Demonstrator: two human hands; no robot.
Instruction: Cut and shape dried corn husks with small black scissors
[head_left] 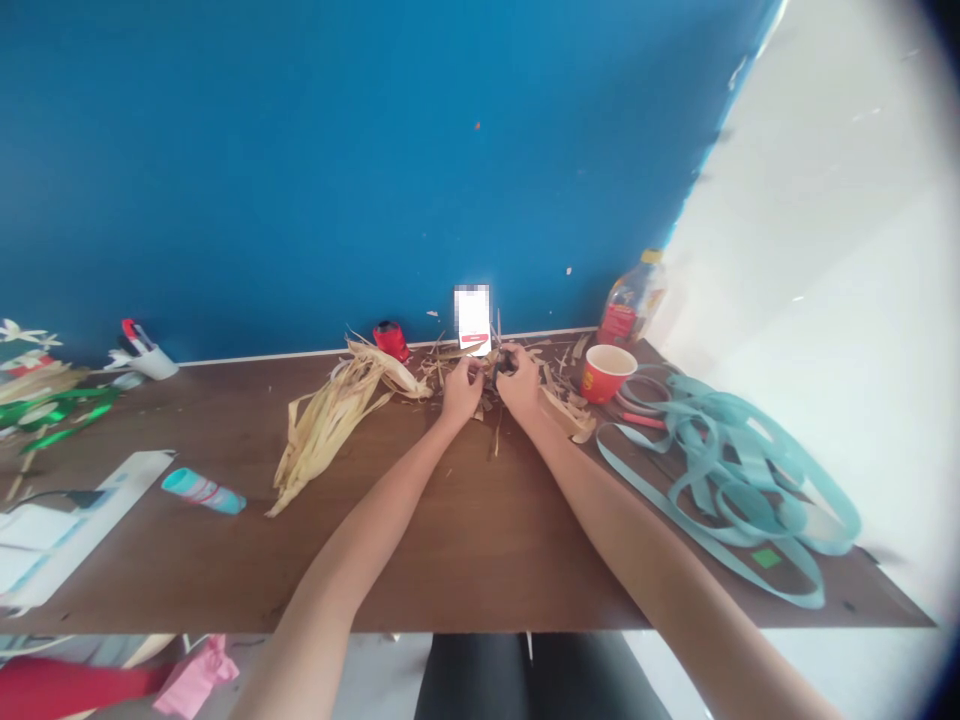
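Observation:
Both of my hands are close together over a heap of dry husk scraps (pixel 559 385) near the back of the brown table. My left hand (pixel 461 392) is pinched, its fingertips at a thin strip of dry husk (pixel 489 362). Black-handled scissors (pixel 500 371) are in my right hand (pixel 520 380), with a thin pale blade seeming to point up. My fingers hide part of both things. A bundle of pale dried corn husks (pixel 330 425) lies left of my left hand. Behind my hands, a lit phone (pixel 473 320) leans against the blue wall.
A red paper cup (pixel 606 374), a bottle with a yellow cap (pixel 631 305) and a tangle of teal ribbon (pixel 720 470) occupy the right side. A red roll-like object (pixel 391 341) sits at the back. Leftward are a blue tube (pixel 202 491) and a white pen cup (pixel 154 363).

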